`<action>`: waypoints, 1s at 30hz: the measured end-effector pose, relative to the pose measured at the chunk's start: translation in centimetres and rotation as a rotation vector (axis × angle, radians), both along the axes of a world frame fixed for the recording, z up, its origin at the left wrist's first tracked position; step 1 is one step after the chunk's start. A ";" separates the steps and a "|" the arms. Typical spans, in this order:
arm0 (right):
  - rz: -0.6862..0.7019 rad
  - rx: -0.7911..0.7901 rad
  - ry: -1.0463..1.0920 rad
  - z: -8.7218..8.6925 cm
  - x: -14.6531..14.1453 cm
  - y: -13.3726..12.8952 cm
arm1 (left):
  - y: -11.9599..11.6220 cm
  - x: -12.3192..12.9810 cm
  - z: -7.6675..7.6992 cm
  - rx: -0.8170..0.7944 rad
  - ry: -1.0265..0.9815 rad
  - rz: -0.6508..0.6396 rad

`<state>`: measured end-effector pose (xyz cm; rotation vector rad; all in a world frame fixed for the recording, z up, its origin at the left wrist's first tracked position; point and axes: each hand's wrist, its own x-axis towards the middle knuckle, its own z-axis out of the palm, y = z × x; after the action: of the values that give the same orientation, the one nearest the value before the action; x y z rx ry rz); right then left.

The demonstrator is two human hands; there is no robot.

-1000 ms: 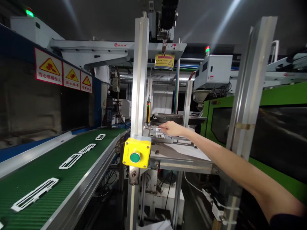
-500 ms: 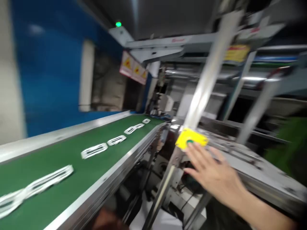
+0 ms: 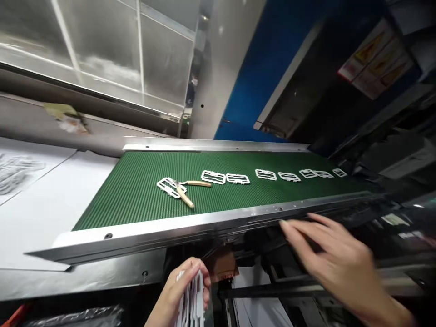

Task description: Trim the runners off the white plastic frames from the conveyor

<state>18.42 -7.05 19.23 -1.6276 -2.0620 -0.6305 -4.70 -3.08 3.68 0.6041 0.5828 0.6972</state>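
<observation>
My left hand (image 3: 185,286) is closed around a stack of white plastic frames (image 3: 193,302), held on edge below the conveyor's near rail. My right hand (image 3: 334,259), slightly blurred, hovers by that rail with its fingers extended and apart; nothing shows in it. Several matching white plastic frames lie in a loose line along the green conveyor belt (image 3: 143,200), among them one frame (image 3: 214,177) near the middle. Pliers (image 3: 185,197) with yellowish handles rest spread on the belt, their jaws over the leftmost frame (image 3: 164,186).
Metal rails (image 3: 218,220) border the belt. A white table surface (image 3: 91,177) adjoins its left end, with a pile of white parts (image 3: 20,170) at far left. Behind stand a blue machine panel (image 3: 252,72) and a warning sign (image 3: 379,59). A brown box (image 3: 221,263) sits underneath.
My view has swung left and down onto the conveyor. The right hand has left the green button on the yellow plate. The left hand and its stack of frames have come into view.
</observation>
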 end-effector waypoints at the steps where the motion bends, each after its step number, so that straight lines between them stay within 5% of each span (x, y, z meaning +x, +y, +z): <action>1: 0.006 -0.069 0.022 -0.6 -1.9 3.0 | -0.2 -0.7 -0.2 -0.017 0.010 0.030; 6: 0.089 -0.572 -0.044 -3.1 -9.3 16.1 | -0.4 -5.8 1.3 0.206 0.245 0.241; 9: 0.107 -0.812 -0.040 -4.2 -11.0 19.7 | 1.2 -10.6 4.8 0.432 0.639 0.342; 11: 0.091 -0.866 -0.012 -4.7 -11.4 20.5 | 3.6 -12.9 7.3 0.720 0.884 0.325; 15: 0.052 -0.856 0.100 -4.6 -11.4 20.2 | 11.1 -12.8 10.0 1.240 1.323 0.109; 20: 0.160 -0.898 0.454 -2.4 -8.0 17.4 | 19.0 -8.2 8.5 1.506 1.592 -0.286; 25: 0.381 -0.862 1.358 -0.8 -2.4 11.6 | 20.7 -5.8 7.6 1.607 1.540 -0.412; 30: 0.297 -0.771 1.695 -1.9 0.0 6.1 | 21.1 -5.7 8.9 1.568 1.556 -0.378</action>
<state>18.41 -0.91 17.29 -1.1790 -1.0363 1.3715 -10.43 18.01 12.62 2.7493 1.2132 0.0287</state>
